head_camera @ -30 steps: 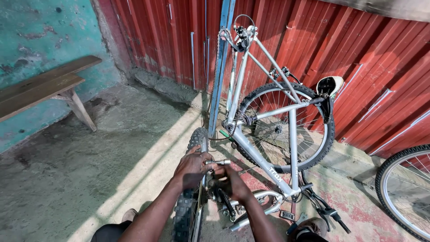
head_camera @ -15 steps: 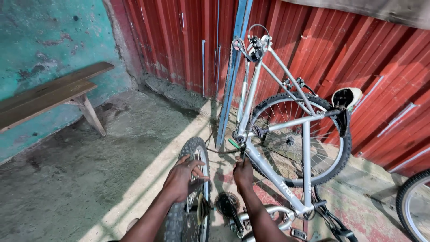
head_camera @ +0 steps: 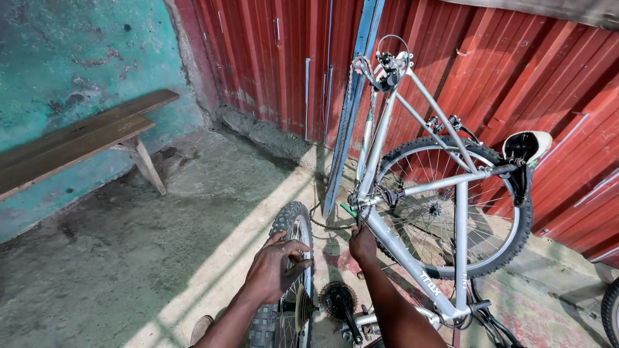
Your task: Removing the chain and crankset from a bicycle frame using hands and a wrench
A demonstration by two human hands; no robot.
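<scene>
**Hands at the upturned bicycle**

I am resting my left hand (head_camera: 278, 270) on the knobby tyre of the loose wheel (head_camera: 293, 258), fingers spread. My right hand (head_camera: 362, 243) is gripping a green-handled tool (head_camera: 349, 210) at the silver bicycle frame (head_camera: 412, 258), beside the hanging chain (head_camera: 325, 222). A wooden bench (head_camera: 84, 138) is standing against the teal wall.

You have no packages, signs or screens in front of you. The one label is dark lettering printed along the silver bike frame tube (head_camera: 431, 283), lower right of the frame, running slantwise down the tube.
</scene>
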